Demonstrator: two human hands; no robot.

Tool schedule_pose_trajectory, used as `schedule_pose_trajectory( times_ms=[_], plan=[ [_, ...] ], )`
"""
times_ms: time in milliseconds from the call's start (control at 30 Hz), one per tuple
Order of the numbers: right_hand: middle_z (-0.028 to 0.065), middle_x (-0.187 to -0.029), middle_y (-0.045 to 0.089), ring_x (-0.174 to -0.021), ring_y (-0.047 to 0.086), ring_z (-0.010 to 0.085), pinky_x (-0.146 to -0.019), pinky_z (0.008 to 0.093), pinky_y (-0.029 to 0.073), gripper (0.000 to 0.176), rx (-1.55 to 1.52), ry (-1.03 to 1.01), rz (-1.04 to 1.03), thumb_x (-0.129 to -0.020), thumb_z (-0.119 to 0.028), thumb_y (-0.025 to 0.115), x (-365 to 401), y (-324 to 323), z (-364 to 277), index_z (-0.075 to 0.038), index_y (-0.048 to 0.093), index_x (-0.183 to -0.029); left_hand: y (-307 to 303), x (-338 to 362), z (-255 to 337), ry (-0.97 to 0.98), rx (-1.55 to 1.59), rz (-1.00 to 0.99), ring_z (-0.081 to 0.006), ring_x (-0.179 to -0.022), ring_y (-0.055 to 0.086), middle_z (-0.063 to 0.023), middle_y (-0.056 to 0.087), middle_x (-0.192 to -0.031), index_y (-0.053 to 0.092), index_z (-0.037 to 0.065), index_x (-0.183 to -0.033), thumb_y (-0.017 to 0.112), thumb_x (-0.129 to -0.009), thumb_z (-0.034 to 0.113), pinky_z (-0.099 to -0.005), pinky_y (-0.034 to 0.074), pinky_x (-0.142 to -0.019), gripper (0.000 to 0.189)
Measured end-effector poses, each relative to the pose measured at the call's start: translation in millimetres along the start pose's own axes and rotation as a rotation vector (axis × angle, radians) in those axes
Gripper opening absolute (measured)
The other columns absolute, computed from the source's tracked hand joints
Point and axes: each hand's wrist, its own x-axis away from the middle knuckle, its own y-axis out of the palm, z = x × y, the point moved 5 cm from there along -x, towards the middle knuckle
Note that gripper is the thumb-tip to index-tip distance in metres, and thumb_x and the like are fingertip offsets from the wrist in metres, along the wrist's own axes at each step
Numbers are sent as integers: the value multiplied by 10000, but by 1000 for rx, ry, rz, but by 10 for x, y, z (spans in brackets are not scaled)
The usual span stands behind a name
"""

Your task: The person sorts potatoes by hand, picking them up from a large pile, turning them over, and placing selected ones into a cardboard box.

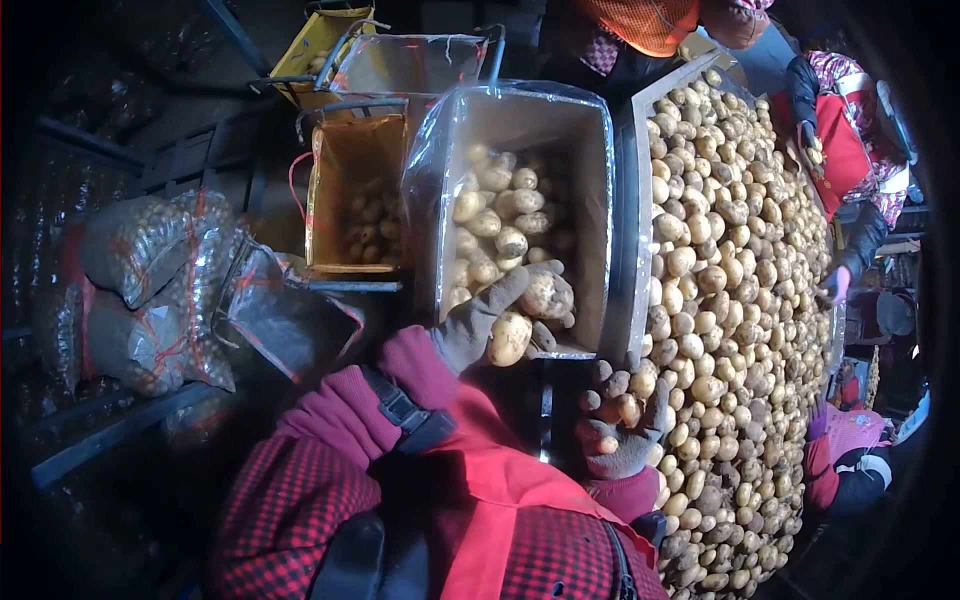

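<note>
My left hand (478, 322), in a grey glove, holds two potatoes (528, 312) over the near edge of a plastic-lined box (590, 170) part-filled with potatoes. My right hand (622, 428), also gloved, is closed on several small potatoes (620, 395) at the left edge of the long sorting table (632, 200). The table is heaped with potatoes (730, 300). My sleeves are red-checked, with a wrist strap on the left arm.
A second lined box (355, 190) with a few potatoes stands left of the first, more boxes behind. Filled mesh sacks (140, 280) lie at far left. Other people's gloved hands (835, 285) work on the table's far side.
</note>
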Motion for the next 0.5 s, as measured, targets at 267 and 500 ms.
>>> schedule_pose_trajectory(
  times_ms=[267, 500],
  plan=[
    [87, -1047, 662, -1108, 621, 285, -799, 424, 567, 602, 22, -67, -16, -1031, -532, 527, 81, -219, 65, -42, 547, -1380, -356, 214, -33, 21, 11, 207, -247, -706, 725, -189, 732, -1109, 555, 93, -1402, 401, -1015, 686, -342, 610, -570, 725],
    [82, -1060, 671, -1134, 620, 293, -818, 427, 571, 592, 82, -56, -70, -1030, -530, 525, 56, -220, 120, -64, 549, -1395, -546, 456, 294, 157, -50, 442, -205, -882, 745, -133, 724, -1180, 545, 113, -1423, 399, -1021, 671, -311, 621, -639, 703]
  ],
)
